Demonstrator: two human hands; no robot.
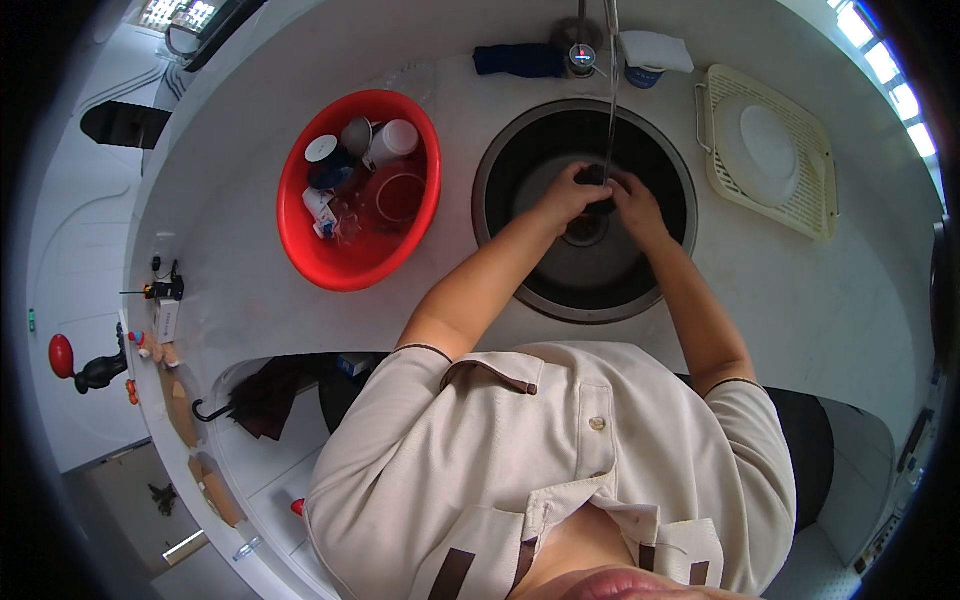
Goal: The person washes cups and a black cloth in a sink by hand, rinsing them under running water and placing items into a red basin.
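Over the round dark sink (pixel 585 277), a small black item (pixel 595 177) is held between my two hands. My left hand (pixel 571 196) grips it from the left, thumb along its near side. From the other side my right hand (pixel 636 206) has its fingers on it. A thin stream of water (pixel 612 105) falls from the faucet (pixel 611 16) onto the item and fingers. Much of the item is covered by my fingers, so its exact kind cannot be told. The sink's drain (pixel 585 231) lies just below my hands.
Left of the sink stands a red plastic basin (pixel 330 270) with several cups and containers. On the right, a cream draining rack (pixel 814 214) bears a white bowl (pixel 757 150), upside down. Behind the sink lie a dark folded cloth (pixel 517 60) and a blue cup (pixel 643 76) under a white cloth (pixel 658 51).
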